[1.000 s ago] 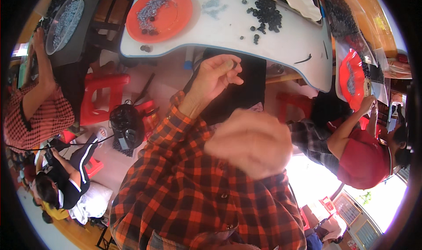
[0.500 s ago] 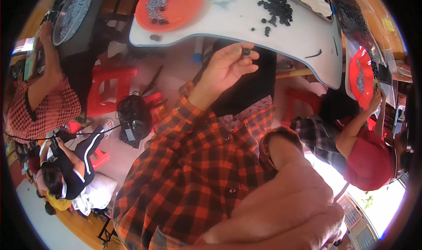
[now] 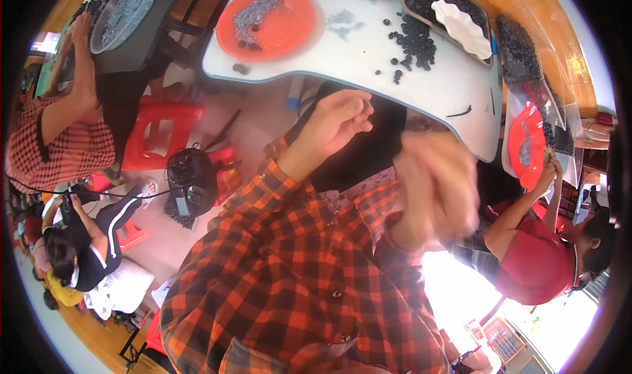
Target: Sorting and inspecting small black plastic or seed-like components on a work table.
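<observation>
In front of my lap, my left hand (image 3: 334,125) is closed in a pinch. A small black round piece (image 3: 366,104) shows as a dark bit at its fingertips, mostly hidden by them. My right hand (image 3: 438,186) is raised to the right of it, smeared by motion, so its fingers and anything in them cannot be made out. Beyond both hands stands a white table (image 3: 316,63) with a blue edge. An orange plate (image 3: 299,38) on it holds many small silvery pieces (image 3: 253,13) and a few black ones. Loose black round pieces (image 3: 417,43) lie heaped farther right.
A tray of black pieces (image 3: 411,4) with a white wavy-edged dish (image 3: 462,29) stands at the far right. Two thin black strips (image 3: 459,112) lie near the table's right edge. Co-workers sit on both sides; a red stool (image 3: 161,134) and black fan (image 3: 191,176) stand left.
My right hand has moved up and away from near my chest toward the table. My left fingers have curled further around the black piece. The view has shifted, showing more of the table.
</observation>
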### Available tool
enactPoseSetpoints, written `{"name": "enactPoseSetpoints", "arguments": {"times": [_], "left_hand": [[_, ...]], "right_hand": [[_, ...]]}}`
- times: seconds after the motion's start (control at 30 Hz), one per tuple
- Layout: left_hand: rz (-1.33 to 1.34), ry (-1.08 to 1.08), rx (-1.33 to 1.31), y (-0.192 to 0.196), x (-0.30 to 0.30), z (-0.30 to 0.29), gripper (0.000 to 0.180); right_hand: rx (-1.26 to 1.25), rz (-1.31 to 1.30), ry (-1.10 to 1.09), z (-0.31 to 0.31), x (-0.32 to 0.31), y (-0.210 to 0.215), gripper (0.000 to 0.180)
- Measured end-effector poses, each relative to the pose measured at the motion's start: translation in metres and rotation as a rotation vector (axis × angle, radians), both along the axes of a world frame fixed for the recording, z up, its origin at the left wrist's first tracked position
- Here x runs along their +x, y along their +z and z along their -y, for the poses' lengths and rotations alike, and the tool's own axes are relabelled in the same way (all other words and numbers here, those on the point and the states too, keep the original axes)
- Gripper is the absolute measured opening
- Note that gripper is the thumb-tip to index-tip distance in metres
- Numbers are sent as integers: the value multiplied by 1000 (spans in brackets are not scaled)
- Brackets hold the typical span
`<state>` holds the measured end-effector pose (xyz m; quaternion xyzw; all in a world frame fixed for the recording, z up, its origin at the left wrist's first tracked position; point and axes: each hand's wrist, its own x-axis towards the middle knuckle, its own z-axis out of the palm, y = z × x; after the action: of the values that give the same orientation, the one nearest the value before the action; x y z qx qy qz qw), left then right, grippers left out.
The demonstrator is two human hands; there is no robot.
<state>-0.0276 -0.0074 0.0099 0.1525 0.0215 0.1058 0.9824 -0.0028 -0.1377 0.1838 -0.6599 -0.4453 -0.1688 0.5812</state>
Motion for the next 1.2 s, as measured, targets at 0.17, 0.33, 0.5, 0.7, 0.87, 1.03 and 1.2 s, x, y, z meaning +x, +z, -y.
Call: {"name": "enactPoseSetpoints", "arguments": {"times": [0.17, 0.33, 0.5, 0.7, 0.87, 1.03, 1.2], "left_hand": [[-64, 55, 135, 16, -3, 6, 27], [-171, 111, 274, 21, -2, 11, 27], [-200, 152, 381, 25, -3, 12, 26], [-214, 195, 437, 33, -4, 16, 25], [-222, 198, 404, 28, -3, 16, 21], [-222, 167, 359, 26, -2, 14, 27], [-189, 165, 347, 27, 0, 15, 26]], "right_hand": [[-234, -359, -79, -10, 23, -74, 14], [-334, -344, -108, -9, 29, -84, 14], [-346, -361, -83, -8, 32, -83, 13], [-374, -272, -116, -6, 36, -82, 14], [-396, -322, -37, -6, 32, -82, 17], [-243, -563, -24, -6, 34, -94, 15], [-138, -656, 19, -4, 37, -105, 15]]}}
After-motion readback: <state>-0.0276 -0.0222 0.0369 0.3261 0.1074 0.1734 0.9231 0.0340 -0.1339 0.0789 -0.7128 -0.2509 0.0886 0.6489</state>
